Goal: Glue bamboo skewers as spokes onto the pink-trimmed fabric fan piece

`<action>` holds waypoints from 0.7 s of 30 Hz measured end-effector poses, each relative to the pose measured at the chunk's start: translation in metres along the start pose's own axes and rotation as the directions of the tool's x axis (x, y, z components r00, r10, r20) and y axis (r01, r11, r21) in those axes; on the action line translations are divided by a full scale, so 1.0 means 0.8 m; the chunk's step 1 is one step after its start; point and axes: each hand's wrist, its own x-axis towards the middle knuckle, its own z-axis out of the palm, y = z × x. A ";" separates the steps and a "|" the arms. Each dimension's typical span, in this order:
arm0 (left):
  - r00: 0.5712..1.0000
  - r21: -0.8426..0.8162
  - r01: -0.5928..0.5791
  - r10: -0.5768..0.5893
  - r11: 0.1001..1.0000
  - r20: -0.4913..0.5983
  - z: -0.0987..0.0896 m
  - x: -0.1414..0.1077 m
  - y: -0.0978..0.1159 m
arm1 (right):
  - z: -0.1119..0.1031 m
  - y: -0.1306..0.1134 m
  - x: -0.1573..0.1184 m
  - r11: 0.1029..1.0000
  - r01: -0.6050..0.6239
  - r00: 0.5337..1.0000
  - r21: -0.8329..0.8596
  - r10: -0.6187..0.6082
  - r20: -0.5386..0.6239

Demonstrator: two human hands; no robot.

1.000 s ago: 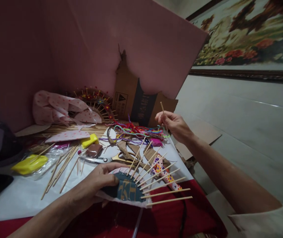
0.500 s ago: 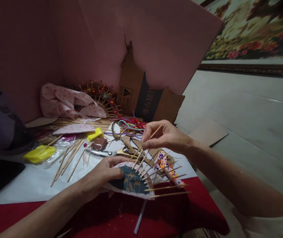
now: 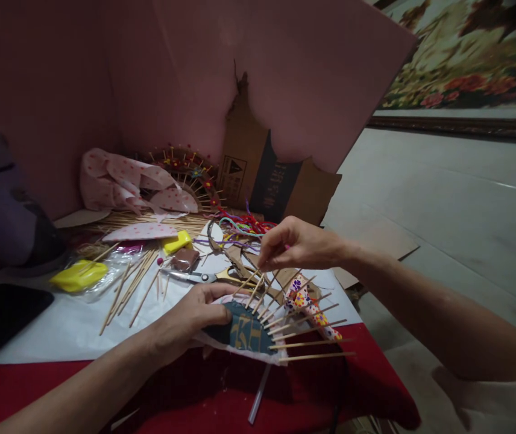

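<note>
My left hand (image 3: 197, 316) grips a half-round cardboard piece (image 3: 242, 331), dark teal with tan print and edged in pale pink fabric, thumb on its face. Thin bamboo sticks (image 3: 296, 330) fan out from its curved edge to the right and upward. Above that edge my right hand (image 3: 289, 244) is closed in a pinch, fingertips at the upper end of a bamboo stick (image 3: 246, 282) on the fan's upper side. The fingers hide the stick's tip. Behind the left hand lie scissors (image 3: 204, 278). Flower-patterned fabric (image 3: 305, 301) sits behind the sticks.
Loose sticks (image 3: 134, 289), yellow clay (image 3: 79, 277), a brown packet (image 3: 184, 260) and tangled coloured cords (image 3: 244, 226) lie on white paper (image 3: 72, 319) over a red cloth (image 3: 50, 392). Torn cardboard (image 3: 244, 157) leans on the pink wall. A dark flat object (image 3: 5, 316) lies left.
The right fingers have tightened and turned downward; the stick that slanted up through them no longer shows above the hand. My left hand still holds the cardboard piece. The view has shifted slightly.
</note>
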 end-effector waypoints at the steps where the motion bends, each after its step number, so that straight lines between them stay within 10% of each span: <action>1: 1.000 -0.004 0.001 -0.001 1.000 0.005 0.000 -0.001 0.001 | -0.001 0.001 -0.001 0.992 0.031 1.000 -0.126 -0.031 0.001; 6: 1.000 -0.029 -0.002 0.002 1.000 0.012 0.001 -0.002 0.002 | 0.000 0.010 -0.001 0.824 0.205 0.975 -0.529 -0.220 0.036; 21: 1.000 -0.060 0.001 -0.001 0.998 0.002 0.006 -0.004 0.005 | 0.010 0.022 0.003 0.736 0.284 0.949 -0.615 -0.306 0.073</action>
